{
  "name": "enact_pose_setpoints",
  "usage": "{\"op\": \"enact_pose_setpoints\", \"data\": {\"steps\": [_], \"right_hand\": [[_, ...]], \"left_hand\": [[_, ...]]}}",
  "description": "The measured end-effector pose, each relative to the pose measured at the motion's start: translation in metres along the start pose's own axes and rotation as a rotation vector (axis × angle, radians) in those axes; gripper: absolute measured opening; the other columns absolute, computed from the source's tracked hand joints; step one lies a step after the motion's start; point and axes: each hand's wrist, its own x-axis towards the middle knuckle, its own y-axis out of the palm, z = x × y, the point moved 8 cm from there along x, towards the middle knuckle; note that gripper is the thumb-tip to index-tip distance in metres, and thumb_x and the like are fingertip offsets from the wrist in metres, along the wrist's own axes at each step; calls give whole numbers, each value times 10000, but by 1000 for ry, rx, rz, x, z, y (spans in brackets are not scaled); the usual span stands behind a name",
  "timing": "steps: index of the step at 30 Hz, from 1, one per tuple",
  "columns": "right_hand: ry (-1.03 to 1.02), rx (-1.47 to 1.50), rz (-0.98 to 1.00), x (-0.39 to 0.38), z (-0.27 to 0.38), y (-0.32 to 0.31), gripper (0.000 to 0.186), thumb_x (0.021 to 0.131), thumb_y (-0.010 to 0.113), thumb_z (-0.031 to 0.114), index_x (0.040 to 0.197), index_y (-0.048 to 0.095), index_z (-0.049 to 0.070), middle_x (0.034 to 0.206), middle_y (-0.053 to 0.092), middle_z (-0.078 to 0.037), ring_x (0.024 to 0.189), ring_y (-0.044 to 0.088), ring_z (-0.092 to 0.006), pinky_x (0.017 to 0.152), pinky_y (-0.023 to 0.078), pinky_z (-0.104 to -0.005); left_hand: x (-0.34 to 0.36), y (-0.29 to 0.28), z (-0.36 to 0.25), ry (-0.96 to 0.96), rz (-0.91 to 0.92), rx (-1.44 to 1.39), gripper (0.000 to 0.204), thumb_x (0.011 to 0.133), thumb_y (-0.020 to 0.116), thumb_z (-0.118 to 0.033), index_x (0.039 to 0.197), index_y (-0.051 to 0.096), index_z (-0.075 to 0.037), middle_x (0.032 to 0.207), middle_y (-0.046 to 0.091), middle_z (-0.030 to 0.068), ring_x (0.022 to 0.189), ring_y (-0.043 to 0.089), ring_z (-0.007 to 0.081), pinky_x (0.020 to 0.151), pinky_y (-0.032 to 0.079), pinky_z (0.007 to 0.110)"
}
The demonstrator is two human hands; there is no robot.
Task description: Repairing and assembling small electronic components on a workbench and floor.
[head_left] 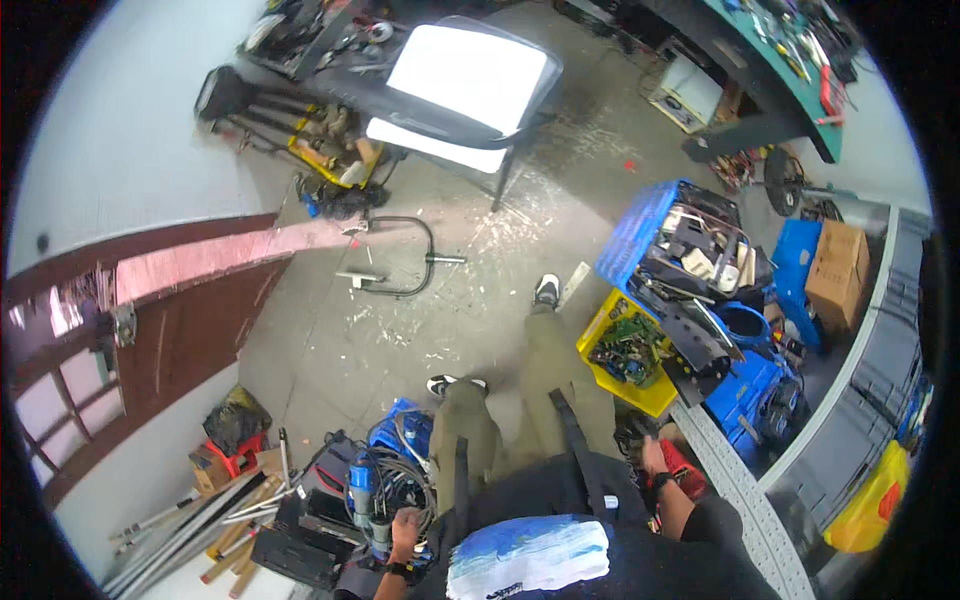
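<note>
My left hand (405,530) is low in the view beside coiled grey hose (410,480) and a blue-and-grey cylindrical tool (362,490); its fingers are curled, and I cannot make out what, if anything, they hold. My right hand (655,458), also with curled fingers, is near a red object (685,473); its contents are unclear too. Whether either hand touches these things is unclear. A yellow crate (655,400) of green circuit boards is ahead of my right hand, beside a blue crate (630,233) full of assorted parts.
A bent metal frame (430,255) lies on the concrete floor. A white-topped stand (465,75) stands ahead, a cluttered green workbench (820,140) at upper right. Pipes (205,515) lie at lower left; a perforated metal rail (745,495) runs along my right.
</note>
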Motion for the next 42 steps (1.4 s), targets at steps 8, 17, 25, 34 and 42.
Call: {"op": "enact_pose_setpoints", "data": {"steps": [8,17,25,34,42], "right_hand": [[-23,410,74,-4,30,-15,466,995,307,281,1183,628,0,916,705,-186,687,644,-275,658,533,-410],[-117,153,-263,-60,28,-10,355,938,477,189,1159,636,-39,925,713,-218,786,695,-278,710,555,-403],[-184,157,-323,-73,65,-22,490,867,573,151,1240,530,-164,1119,614,-381,1018,607,-504,925,472,-496],[28,411,-419,-56,124,-57,373,865,594,162,1144,665,-75,1072,691,-272,984,669,-356,866,507,-412],[96,411,-544,-104,236,-127,354,770,751,259,942,717,-49,959,706,-267,897,670,-444,818,523,-504]], "left_hand": [[-5,17,-134,204,232,-199,295,994,561,-252,1063,668,14,1144,664,138,1053,617,180,955,471,321],[55,6,-311,303,-18,515,327,908,633,-231,1060,674,56,987,733,199,933,704,276,843,529,371],[87,58,-423,460,227,538,296,928,604,-215,1123,667,-1,1042,720,204,973,698,294,869,526,390],[112,37,-659,1035,-176,479,233,895,601,-103,1100,635,2,1047,688,223,979,673,361,849,521,433],[143,-11,-827,1092,-285,151,154,925,567,-46,1064,606,8,963,658,168,946,629,267,850,487,360]]}}
